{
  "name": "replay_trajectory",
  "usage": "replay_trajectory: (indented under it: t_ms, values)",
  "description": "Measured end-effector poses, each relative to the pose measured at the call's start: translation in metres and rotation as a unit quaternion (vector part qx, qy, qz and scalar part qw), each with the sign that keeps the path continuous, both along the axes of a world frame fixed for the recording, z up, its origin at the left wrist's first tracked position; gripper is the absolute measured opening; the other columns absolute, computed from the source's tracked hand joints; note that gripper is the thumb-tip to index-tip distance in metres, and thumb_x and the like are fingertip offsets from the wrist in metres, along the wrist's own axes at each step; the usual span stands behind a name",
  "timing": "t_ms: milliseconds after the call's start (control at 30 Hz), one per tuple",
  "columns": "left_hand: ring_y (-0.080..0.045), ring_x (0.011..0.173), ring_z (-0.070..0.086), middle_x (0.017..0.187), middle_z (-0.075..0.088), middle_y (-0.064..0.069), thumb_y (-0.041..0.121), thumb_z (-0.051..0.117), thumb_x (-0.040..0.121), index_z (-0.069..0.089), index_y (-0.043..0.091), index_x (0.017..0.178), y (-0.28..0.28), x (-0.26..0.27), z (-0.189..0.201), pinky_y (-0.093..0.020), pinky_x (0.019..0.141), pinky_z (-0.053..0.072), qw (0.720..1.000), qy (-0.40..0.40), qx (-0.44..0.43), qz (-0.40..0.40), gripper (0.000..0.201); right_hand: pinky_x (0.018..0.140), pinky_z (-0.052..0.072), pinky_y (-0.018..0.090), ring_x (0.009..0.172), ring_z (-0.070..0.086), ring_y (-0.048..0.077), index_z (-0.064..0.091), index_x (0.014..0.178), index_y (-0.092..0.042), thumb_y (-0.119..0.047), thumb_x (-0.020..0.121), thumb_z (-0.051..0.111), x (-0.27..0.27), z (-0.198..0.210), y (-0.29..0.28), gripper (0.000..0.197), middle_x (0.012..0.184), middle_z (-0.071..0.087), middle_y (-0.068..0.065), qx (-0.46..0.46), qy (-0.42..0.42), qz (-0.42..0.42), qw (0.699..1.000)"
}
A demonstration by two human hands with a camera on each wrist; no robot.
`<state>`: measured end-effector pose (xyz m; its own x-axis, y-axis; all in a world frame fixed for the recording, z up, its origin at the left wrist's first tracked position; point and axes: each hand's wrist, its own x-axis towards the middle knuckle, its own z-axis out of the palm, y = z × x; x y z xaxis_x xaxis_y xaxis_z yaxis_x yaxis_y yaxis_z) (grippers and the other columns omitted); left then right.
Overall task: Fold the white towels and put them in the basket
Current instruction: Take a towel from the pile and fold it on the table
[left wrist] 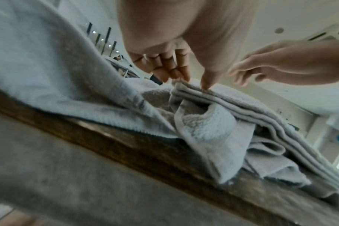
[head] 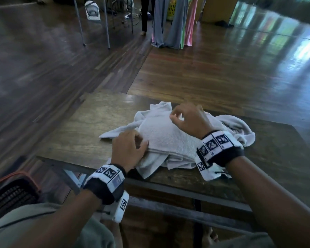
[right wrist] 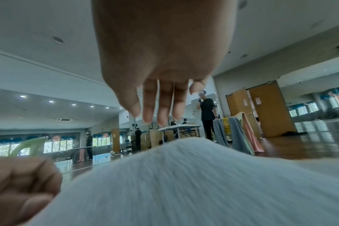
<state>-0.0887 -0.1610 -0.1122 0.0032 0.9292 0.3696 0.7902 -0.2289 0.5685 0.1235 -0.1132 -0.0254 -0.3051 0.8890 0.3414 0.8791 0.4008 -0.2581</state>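
Note:
A heap of white towels (head: 231,126) lies on the wooden table (head: 82,126). On top of the heap sits a folded towel (head: 168,138), its stacked edges plain in the left wrist view (left wrist: 261,116). My left hand (head: 138,145) pinches the folded towel's near-left corner, thumb on top and fingers curled at the edge (left wrist: 194,82). My right hand (head: 175,117) hovers just above the towel's far side with loose fingers and holds nothing (right wrist: 151,116). A dark basket with an orange rim (head: 13,192) stands on the floor at my lower left.
The table's near edge (head: 168,190) runs in front of my body. Cloths in grey, pink and green (head: 172,24) hang from a rack far across the wooden floor, with a person (right wrist: 207,113) standing beside them. Metal table legs (head: 106,24) stand at the far left.

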Motion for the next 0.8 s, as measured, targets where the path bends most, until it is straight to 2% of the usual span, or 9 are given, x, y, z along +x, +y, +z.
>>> replay_trajectory:
  t_ms: [133, 200, 333, 467, 533, 567, 633, 733, 800]
  values:
    - [-0.016, 0.076, 0.058, 0.078, 0.06, 0.01, 0.055, 0.061, 0.076, 0.052, 0.024, 0.086, 0.0, -0.004, 0.001, -0.035, 0.073, 0.048, 0.992, -0.028, -0.105, 0.065, 0.034, 0.102, 0.028, 0.044, 0.115, 0.054, 0.016, 0.061, 0.114, -0.028, -0.04, 0.094, 0.043, -0.05, 0.007, 0.054, 0.03, 0.116, 0.064, -0.007, -0.146, -0.168, 0.0, 0.975]
    - [-0.016, 0.077, 0.058, 0.074, 0.058, 0.012, 0.059, 0.056, 0.079, 0.051, 0.023, 0.087, 0.002, -0.009, 0.0, -0.036, 0.075, 0.048, 0.984, -0.017, -0.168, 0.062, 0.038, 0.106, 0.026, 0.044, 0.12, 0.051, 0.02, 0.06, 0.119, -0.023, -0.037, 0.095, 0.041, -0.067, -0.005, 0.077, 0.034, 0.124, 0.061, -0.004, -0.196, -0.205, -0.009, 0.959]
    - [-0.019, 0.076, 0.06, 0.071, 0.059, 0.008, 0.053, 0.056, 0.083, 0.053, 0.02, 0.078, 0.004, -0.016, 0.0, -0.035, 0.075, 0.047, 0.968, -0.066, -0.242, 0.031, 0.034, 0.079, 0.05, 0.037, 0.108, 0.061, 0.03, 0.068, 0.102, -0.008, -0.03, 0.088, 0.051, -0.083, -0.024, 0.096, 0.031, 0.109, 0.068, 0.011, -0.244, -0.258, 0.005, 0.935]
    - [-0.015, 0.06, 0.054, 0.061, 0.056, 0.001, 0.04, 0.063, 0.084, 0.047, 0.017, 0.065, 0.003, -0.018, 0.003, -0.029, 0.062, 0.043, 0.948, -0.146, -0.282, 0.009, 0.034, 0.086, 0.051, 0.04, 0.099, 0.064, 0.032, 0.07, 0.094, -0.002, -0.027, 0.079, 0.064, -0.09, -0.018, 0.103, 0.03, 0.106, 0.068, 0.016, -0.29, -0.206, 0.028, 0.934]
    - [-0.014, 0.058, 0.053, 0.063, 0.058, -0.002, 0.037, 0.065, 0.083, 0.047, 0.017, 0.068, 0.002, -0.019, 0.005, -0.027, 0.056, 0.041, 0.936, -0.185, -0.299, 0.002, 0.031, 0.078, 0.048, 0.034, 0.084, 0.061, 0.029, 0.069, 0.088, 0.0, -0.023, 0.081, 0.062, -0.092, -0.006, 0.1, 0.024, 0.093, 0.067, 0.016, -0.296, -0.192, 0.039, 0.935]
    - [-0.015, 0.059, 0.053, 0.066, 0.058, -0.002, 0.037, 0.065, 0.082, 0.047, 0.017, 0.07, 0.001, -0.02, 0.007, -0.026, 0.056, 0.041, 0.935, -0.194, -0.298, 0.002, 0.03, 0.075, 0.045, 0.034, 0.086, 0.06, 0.029, 0.068, 0.094, 0.001, -0.023, 0.084, 0.06, -0.092, 0.002, 0.098, 0.027, 0.097, 0.067, 0.016, -0.282, -0.189, 0.044, 0.94]
    - [-0.013, 0.06, 0.05, 0.066, 0.055, 0.002, 0.036, 0.065, 0.082, 0.049, 0.015, 0.074, 0.0, -0.024, 0.015, -0.024, 0.057, 0.038, 0.945, -0.178, -0.273, -0.001, 0.028, 0.076, 0.044, 0.034, 0.096, 0.061, 0.032, 0.065, 0.106, 0.001, -0.027, 0.088, 0.056, -0.089, 0.016, 0.092, 0.035, 0.107, 0.067, 0.016, -0.241, -0.159, 0.044, 0.956]
    - [-0.005, 0.061, 0.048, 0.066, 0.052, 0.008, 0.034, 0.062, 0.085, 0.053, 0.017, 0.076, -0.002, -0.029, 0.036, -0.017, 0.055, 0.034, 0.968, -0.119, -0.219, -0.017, 0.022, 0.079, 0.038, 0.036, 0.081, 0.054, 0.021, 0.061, 0.105, 0.003, -0.027, 0.086, 0.057, -0.078, 0.039, 0.084, 0.036, 0.087, 0.058, 0.007, -0.202, -0.066, 0.053, 0.976]
    - [-0.007, 0.057, 0.045, 0.06, 0.047, 0.009, 0.035, 0.059, 0.087, 0.047, 0.02, 0.065, -0.003, -0.031, 0.048, -0.018, 0.051, 0.029, 0.977, -0.076, -0.196, -0.032, 0.029, 0.081, 0.035, 0.037, 0.078, 0.049, 0.016, 0.058, 0.102, 0.005, -0.026, 0.085, 0.058, -0.071, 0.053, 0.08, 0.035, 0.083, 0.051, 0.003, -0.191, -0.023, 0.056, 0.98]
